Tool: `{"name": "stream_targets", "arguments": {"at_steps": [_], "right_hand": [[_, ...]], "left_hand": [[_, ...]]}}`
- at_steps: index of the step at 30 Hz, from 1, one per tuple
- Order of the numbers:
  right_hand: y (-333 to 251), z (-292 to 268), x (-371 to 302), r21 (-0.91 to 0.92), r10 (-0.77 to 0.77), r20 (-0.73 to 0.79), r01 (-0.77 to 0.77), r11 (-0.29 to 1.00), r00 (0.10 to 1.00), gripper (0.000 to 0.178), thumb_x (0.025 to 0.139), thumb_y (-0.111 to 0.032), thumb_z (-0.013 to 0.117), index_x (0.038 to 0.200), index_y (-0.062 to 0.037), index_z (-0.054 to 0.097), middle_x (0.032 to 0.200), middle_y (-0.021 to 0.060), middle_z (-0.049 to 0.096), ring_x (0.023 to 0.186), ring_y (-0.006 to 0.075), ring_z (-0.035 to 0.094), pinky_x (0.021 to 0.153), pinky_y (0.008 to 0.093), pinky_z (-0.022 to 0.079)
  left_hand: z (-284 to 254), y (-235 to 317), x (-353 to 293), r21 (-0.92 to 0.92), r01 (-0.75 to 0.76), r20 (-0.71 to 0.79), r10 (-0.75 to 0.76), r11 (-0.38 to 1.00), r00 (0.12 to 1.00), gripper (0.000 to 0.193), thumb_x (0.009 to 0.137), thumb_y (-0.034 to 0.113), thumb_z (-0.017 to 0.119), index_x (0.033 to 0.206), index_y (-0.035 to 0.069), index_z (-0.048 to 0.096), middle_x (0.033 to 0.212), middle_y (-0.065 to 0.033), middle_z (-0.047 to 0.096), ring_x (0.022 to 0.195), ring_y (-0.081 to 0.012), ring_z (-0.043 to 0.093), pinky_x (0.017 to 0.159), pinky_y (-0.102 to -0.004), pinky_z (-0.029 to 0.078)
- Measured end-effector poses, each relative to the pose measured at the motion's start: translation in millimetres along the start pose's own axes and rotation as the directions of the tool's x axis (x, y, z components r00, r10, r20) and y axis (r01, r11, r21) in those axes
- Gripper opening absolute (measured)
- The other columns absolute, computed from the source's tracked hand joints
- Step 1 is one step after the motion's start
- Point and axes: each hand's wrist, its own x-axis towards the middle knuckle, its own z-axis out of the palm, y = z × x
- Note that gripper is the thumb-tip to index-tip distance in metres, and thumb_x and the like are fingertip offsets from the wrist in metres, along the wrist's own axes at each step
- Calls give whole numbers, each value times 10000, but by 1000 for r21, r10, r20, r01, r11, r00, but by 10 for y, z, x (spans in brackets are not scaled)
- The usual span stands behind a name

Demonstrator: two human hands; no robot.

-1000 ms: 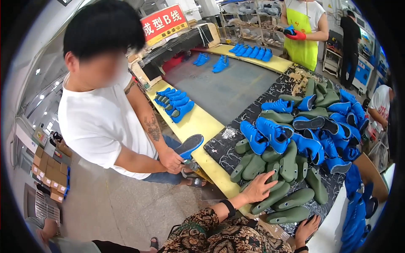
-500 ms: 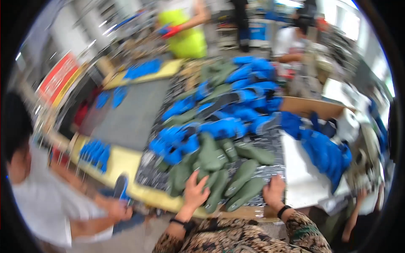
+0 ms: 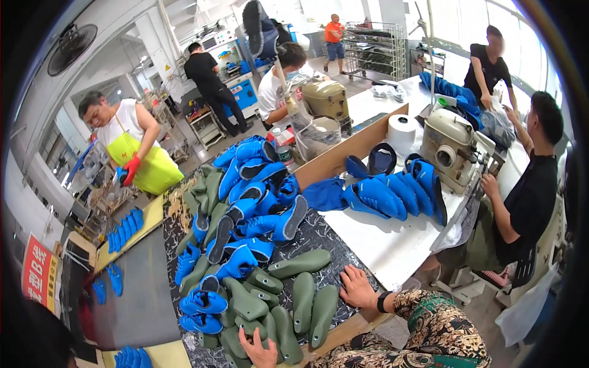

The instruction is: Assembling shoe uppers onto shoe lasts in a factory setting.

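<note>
My left hand [image 3: 259,352] rests with spread fingers on the near green shoe lasts [image 3: 286,334], its grip not wrapped round any of them. Flat on the dark patterned table cover [image 3: 343,251] lies my right hand [image 3: 359,288], fingers apart, just beside a green last [image 3: 324,314]. More lasts, such as one lying crosswise [image 3: 299,263], are heaped between and beyond my hands. Behind them is a pile of blue shoe uppers [image 3: 251,202], some with grey soles showing. A few blue uppers [image 3: 204,303] sit left of the lasts.
To the right, a white table [image 3: 362,236] holds a row of blue uppers [image 3: 392,195], a thread cone [image 3: 402,134] and a sewing machine [image 3: 454,144]. A cardboard divider [image 3: 350,147] edges it. A grey conveyor belt [image 3: 138,288] runs at the left. Several people work around.
The view has swung to the right, bringing the sewing table and workers there into fuller sight. Both hands remain at the lasts and the table's near edge; the right lies flatter.
</note>
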Motion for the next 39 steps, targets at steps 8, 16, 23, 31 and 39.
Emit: {"name": "stream_targets", "arguments": {"at_steps": [8,16,23,31,39], "right_hand": [[-18,-28,28,-26,-3,-3,3,1000,1000,496,798,-257,564,1175,57,494,1250,251,459,1217,381,389,1004,455,304],[-19,-34,28,-27,-8,-26,8,1000,1000,484,782,-250,578,1153,54,513,1241,247,463,1202,383,401,995,451,313],[-26,-66,-1,-10,3,-8,-3,1000,1000,484,795,-246,567,1168,55,495,1245,246,448,1213,386,384,997,457,308],[-31,-9,55,18,0,-12,0,1000,1000,481,796,-237,567,1171,55,486,1257,240,443,1219,377,386,999,442,312],[20,-28,2,24,9,-30,-8,1000,1000,485,791,-231,566,1167,62,481,1252,242,444,1212,380,392,996,444,313]], "left_hand": [[30,-22,2,-16,-13,-13,13,1000,1000,416,824,115,628,1223,80,516,1409,-232,285,1236,-433,341,969,-527,369],[51,-40,-12,20,-28,-52,29,999,998,420,811,159,650,1204,74,531,1386,-247,315,1210,-443,369,961,-527,375],[46,-32,-4,-5,-55,-55,54,998,997,431,789,147,657,1195,63,537,1367,-261,336,1202,-451,375,952,-533,375],[44,-76,-50,67,-66,-57,69,996,996,474,801,149,637,1243,83,477,1384,-259,292,1203,-452,364,955,-535,359],[97,-78,-26,42,-82,-38,84,996,996,527,776,117,655,1267,121,466,1391,-252,286,1207,-455,360,948,-536,359]]}}
